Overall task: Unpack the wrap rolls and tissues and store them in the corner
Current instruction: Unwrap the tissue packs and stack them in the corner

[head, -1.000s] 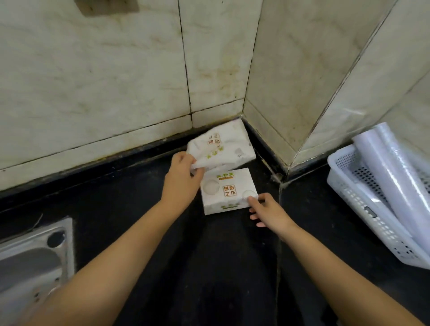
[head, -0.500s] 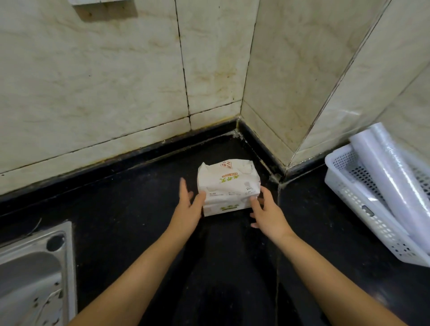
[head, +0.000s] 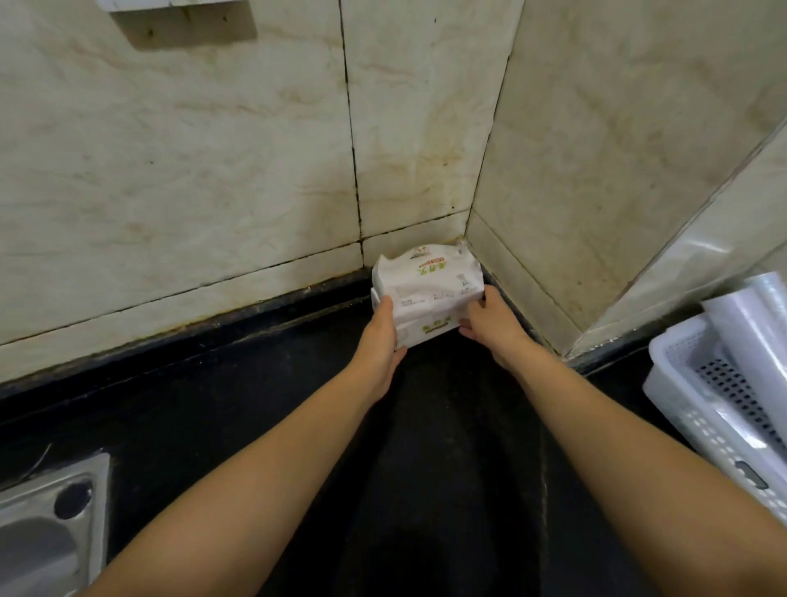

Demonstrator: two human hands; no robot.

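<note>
Two white tissue packs (head: 428, 294) with green and orange print lie stacked, one on the other, on the black counter, pushed close into the tiled wall corner. My left hand (head: 383, 336) presses against the stack's left side and my right hand (head: 489, 319) against its right side. Clear wrap rolls (head: 756, 336) lie in a white basket (head: 698, 409) at the right edge.
A steel sink (head: 47, 528) sits at the lower left. Marble tile walls meet in the corner just behind the packs, with a dark raised kerb (head: 213, 336) along their foot. A small ledge (head: 170, 4) juts from the wall at the top left.
The loose pack was laid on top of the other. Both hands then slid the stack away from me, into the corner.
</note>
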